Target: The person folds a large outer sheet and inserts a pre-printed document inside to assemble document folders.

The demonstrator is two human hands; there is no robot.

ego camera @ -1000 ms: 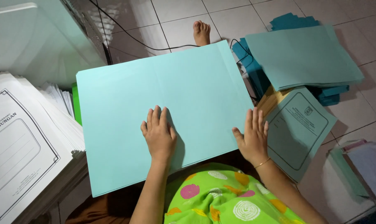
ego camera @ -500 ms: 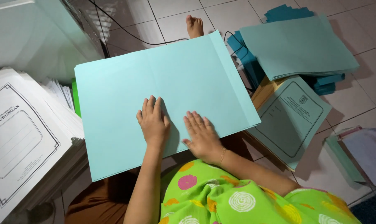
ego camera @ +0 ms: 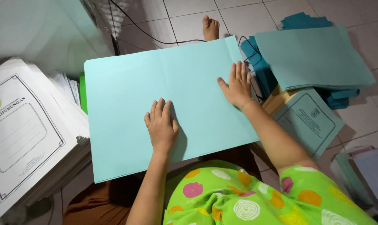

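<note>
A large light-blue paper folder sheet (ego camera: 126, 108) lies flat across my lap. My left hand (ego camera: 161, 127) rests palm down near the sheet's middle, fingers slightly spread. My right hand (ego camera: 237, 85) presses flat on the sheet near its right edge, fingers apart and pointing away from me. Neither hand grips anything.
A tall stack of white printed covers (ego camera: 26, 125) sits at the left. To the right lie a pile of blue-green folders (ego camera: 314, 58) and a printed blue-green cover (ego camera: 310, 118). My bare foot (ego camera: 210, 28) and a black cable (ego camera: 155, 37) lie on the tiled floor beyond.
My right hand slid from the sheet's right edge to its middle, then out to the upper right edge. My left hand stayed pressed near the centre.
</note>
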